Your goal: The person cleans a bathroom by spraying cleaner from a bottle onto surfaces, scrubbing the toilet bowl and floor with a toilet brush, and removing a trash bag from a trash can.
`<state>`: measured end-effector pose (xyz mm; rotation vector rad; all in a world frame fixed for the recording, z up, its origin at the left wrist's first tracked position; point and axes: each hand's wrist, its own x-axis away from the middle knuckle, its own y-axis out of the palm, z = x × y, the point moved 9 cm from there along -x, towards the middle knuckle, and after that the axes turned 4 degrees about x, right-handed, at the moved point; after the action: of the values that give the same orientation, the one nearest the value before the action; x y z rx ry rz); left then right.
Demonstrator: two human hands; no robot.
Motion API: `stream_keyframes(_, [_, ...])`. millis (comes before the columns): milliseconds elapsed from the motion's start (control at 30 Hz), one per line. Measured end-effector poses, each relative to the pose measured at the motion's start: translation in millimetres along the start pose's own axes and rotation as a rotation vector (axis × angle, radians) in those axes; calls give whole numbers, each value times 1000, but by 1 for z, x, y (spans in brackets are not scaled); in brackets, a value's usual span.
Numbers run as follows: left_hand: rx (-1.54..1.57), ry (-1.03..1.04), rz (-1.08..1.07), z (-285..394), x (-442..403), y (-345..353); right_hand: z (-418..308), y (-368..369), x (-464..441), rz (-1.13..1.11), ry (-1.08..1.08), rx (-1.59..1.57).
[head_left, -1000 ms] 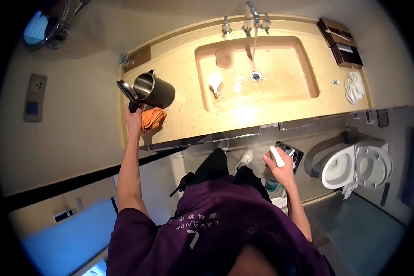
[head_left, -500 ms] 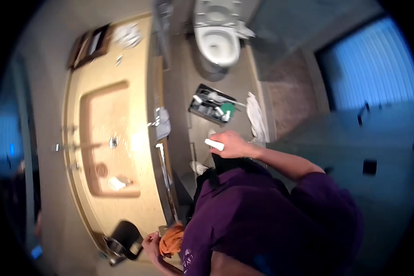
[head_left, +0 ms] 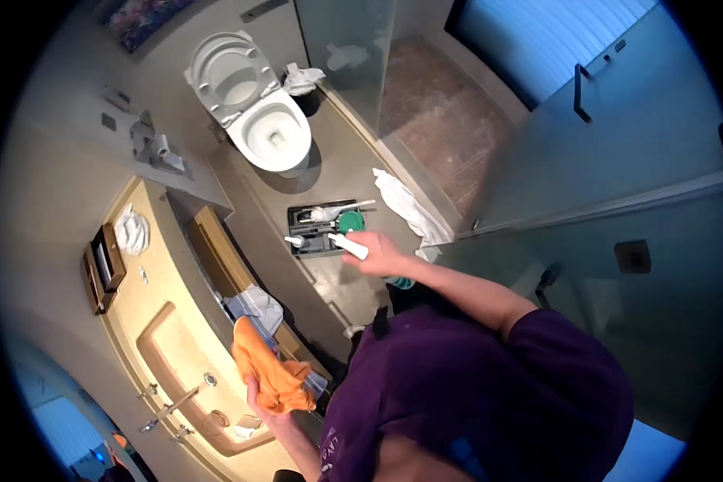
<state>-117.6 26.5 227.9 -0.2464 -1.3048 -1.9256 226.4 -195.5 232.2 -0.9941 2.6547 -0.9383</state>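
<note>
Clutching orange cloth (head_left: 270,369) in left hand (head_left: 267,410), with fingers mostly hidden by folds, over front edge of worktop (head_left: 159,257) near sink (head_left: 162,341). Grasping white-headed spray bottle (head_left: 351,246) in tightly curled right hand (head_left: 379,254), above floor (head_left: 329,165) near corner of black caddy (head_left: 292,218). At worktop's far end: crumpled white cloth (head_left: 131,231) beside brown box (head_left: 103,269).

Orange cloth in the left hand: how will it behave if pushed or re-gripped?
The orange cloth should be floppy: it shows loose folds in the left hand. Probably light: that one hand supports it. If pushed, likely to crumple rather than roll, given its irregular, creased outline.
</note>
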Motion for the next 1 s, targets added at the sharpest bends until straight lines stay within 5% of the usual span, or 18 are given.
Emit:
stream_keyframes(33, [-84,-29,-111,-14,-9,59,22,-8,-14,11,56,-39])
stream_keyframes(100, [-134,-154,107,-37,-42,37,61,-16,-32,47,114,-98])
stream_keyframes(233, [-361,-193,-31,-67,-72,153,123,-62,-64,432,177,-39])
stream_keyframes(467, [-468,-372,-106,-67,-126,245,137,-186,-95,646,271,-187])
stream_keyframes(667, [-527,-619,-259,-95,-172,311,143,-282,-96,953,258,-289])
stream_keyframes(700, [-585,-451,-199,-104,-172,340,151,-296,-102,990,260,-308])
stream_keyframes(833, [-544,-626,44,-155,-203,371,201,-348,-157,1019,222,-480])
stream_keyframes(1000, [-591,-681,-97,-217,-264,431,200,-463,-263,1096,59,-409])
